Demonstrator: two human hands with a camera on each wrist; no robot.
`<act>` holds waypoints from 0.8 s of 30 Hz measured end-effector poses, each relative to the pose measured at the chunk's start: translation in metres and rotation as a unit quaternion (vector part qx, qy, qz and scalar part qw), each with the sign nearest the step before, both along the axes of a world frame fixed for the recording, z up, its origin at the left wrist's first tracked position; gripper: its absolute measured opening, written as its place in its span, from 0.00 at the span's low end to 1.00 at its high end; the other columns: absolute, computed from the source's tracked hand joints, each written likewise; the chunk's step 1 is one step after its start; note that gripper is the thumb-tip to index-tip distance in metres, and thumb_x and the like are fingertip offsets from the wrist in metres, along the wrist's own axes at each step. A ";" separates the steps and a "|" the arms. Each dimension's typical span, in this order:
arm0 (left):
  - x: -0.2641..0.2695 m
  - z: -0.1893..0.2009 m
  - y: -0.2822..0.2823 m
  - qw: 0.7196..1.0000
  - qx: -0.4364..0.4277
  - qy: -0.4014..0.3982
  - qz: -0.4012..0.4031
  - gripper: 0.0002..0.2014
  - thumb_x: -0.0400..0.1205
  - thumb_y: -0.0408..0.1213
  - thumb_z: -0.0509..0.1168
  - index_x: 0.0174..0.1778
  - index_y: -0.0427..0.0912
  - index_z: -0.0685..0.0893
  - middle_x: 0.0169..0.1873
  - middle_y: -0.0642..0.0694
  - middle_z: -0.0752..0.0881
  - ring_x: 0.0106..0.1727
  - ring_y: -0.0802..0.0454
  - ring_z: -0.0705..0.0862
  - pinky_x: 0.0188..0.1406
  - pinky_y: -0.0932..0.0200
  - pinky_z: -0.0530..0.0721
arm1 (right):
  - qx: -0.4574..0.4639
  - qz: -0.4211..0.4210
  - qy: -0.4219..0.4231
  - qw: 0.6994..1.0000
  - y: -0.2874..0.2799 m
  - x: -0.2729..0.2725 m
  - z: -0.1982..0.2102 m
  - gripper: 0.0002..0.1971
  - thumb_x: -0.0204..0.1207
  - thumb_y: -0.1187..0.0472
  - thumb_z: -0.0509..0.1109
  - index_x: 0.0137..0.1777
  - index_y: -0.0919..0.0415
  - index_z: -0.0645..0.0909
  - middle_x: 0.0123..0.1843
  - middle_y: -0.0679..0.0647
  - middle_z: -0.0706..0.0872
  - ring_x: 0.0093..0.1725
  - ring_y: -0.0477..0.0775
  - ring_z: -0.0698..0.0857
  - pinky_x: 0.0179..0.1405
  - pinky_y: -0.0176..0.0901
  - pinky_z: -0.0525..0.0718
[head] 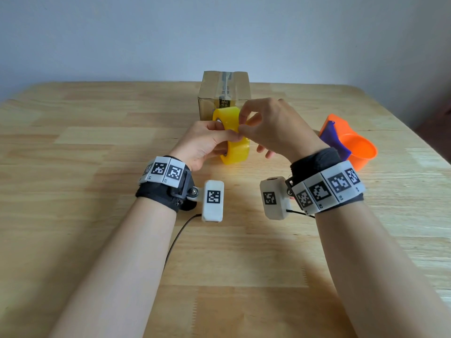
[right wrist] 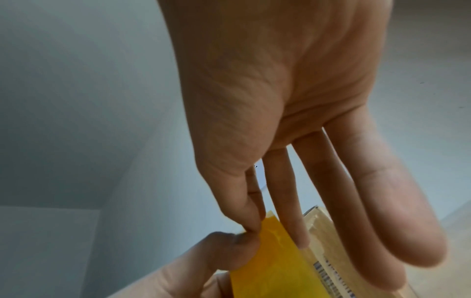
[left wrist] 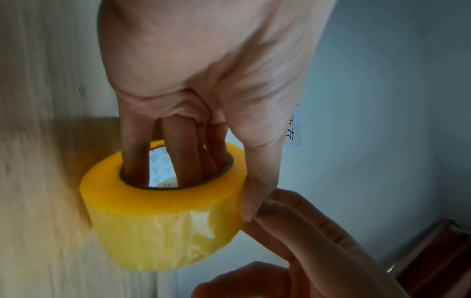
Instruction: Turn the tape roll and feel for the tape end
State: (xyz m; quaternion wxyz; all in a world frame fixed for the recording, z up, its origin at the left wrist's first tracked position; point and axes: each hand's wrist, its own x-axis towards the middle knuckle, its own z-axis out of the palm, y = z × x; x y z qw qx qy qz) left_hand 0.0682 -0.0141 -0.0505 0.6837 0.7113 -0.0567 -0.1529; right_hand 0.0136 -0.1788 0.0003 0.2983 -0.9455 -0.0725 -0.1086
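- The yellow tape roll (head: 234, 135) is sitting in the middle of the head view, held up over the wooden table (head: 97, 142), hole pointing left and right.
- The cardboard box (head: 224, 96) is standing just behind it, and an orange tape holder (head: 351, 142) is lying at the right.
- The left hand (head: 207, 142) is holding the roll, fingers (left wrist: 178, 153) poking through the hole and thumb pressing outside.
- The right hand (head: 273, 128) is pinching at the roll's top with thumb and first finger; the other fingers are staying straight.

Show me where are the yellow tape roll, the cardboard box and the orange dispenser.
yellow tape roll (head: 238, 152), head view, outer side of the roll
cardboard box (head: 210, 98), head view, front face
orange dispenser (head: 358, 148), head view, round orange part
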 end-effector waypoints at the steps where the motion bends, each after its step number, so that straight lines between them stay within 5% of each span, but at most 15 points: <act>1: 0.000 0.000 0.000 1.000 -0.001 0.002 0.000 0.20 0.74 0.28 0.80 0.62 0.30 0.88 0.47 0.39 0.94 0.51 0.39 0.94 0.62 0.42 0.91 | 0.000 -0.003 -0.001 1.000 0.000 0.000 0.000 0.02 0.79 0.59 0.73 0.50 0.53 0.86 0.42 0.52 0.94 0.25 0.53 0.91 0.17 0.54 0.90; 5: 0.003 -0.001 0.000 1.000 -0.012 0.009 0.011 0.10 0.75 0.29 0.79 0.51 0.38 0.89 0.43 0.43 0.95 0.45 0.45 0.94 0.54 0.48 0.92 | -0.037 0.006 0.000 0.999 -0.003 -0.001 -0.001 0.03 0.79 0.58 0.73 0.45 0.53 0.89 0.46 0.52 0.94 0.25 0.53 0.92 0.20 0.53 0.91; 9: 0.007 -0.002 0.003 1.000 -0.024 0.011 0.016 0.10 0.76 0.31 0.79 0.52 0.38 0.90 0.42 0.44 0.95 0.44 0.47 0.94 0.53 0.47 0.92 | -0.050 -0.002 0.037 0.998 -0.001 0.002 -0.006 0.07 0.78 0.52 0.72 0.44 0.54 0.89 0.39 0.54 0.94 0.27 0.55 0.93 0.27 0.50 0.93; 13: 0.004 -0.003 0.002 0.999 -0.002 -0.007 -0.040 0.21 0.75 0.23 0.78 0.64 0.30 0.85 0.45 0.43 0.94 0.48 0.46 0.94 0.57 0.47 0.91 | 0.130 -0.057 0.047 0.989 -0.003 0.008 -0.007 0.17 0.81 0.48 0.72 0.63 0.56 0.79 0.46 0.55 0.92 0.35 0.56 0.94 0.30 0.60 0.94; 16: 0.000 -0.007 -0.002 0.994 0.025 -0.044 -0.094 0.19 0.74 0.19 0.77 0.60 0.35 0.86 0.43 0.47 0.93 0.49 0.51 0.92 0.56 0.54 0.90 | 0.175 -0.050 0.111 0.977 -0.004 0.007 -0.008 0.31 0.81 0.41 0.74 0.79 0.53 0.72 0.56 0.57 0.90 0.39 0.56 0.95 0.32 0.58 0.95; 20: -0.002 -0.006 0.000 0.988 0.040 -0.085 -0.124 0.23 0.72 0.17 0.77 0.63 0.35 0.86 0.41 0.56 0.93 0.47 0.61 0.91 0.48 0.63 0.86 | 0.186 -0.018 0.152 0.971 -0.010 0.005 -0.005 0.38 0.79 0.38 0.75 0.86 0.48 0.67 0.65 0.55 0.87 0.35 0.56 0.95 0.29 0.54 0.94; 24: 0.000 -0.002 0.004 0.983 0.049 -0.115 -0.132 0.29 0.72 0.17 0.78 0.70 0.33 0.84 0.49 0.49 0.92 0.49 0.59 0.91 0.47 0.61 0.86 | 0.186 0.003 0.169 0.968 -0.014 0.002 -0.002 0.39 0.78 0.36 0.74 0.85 0.46 0.63 0.65 0.58 0.87 0.35 0.59 0.95 0.31 0.58 0.95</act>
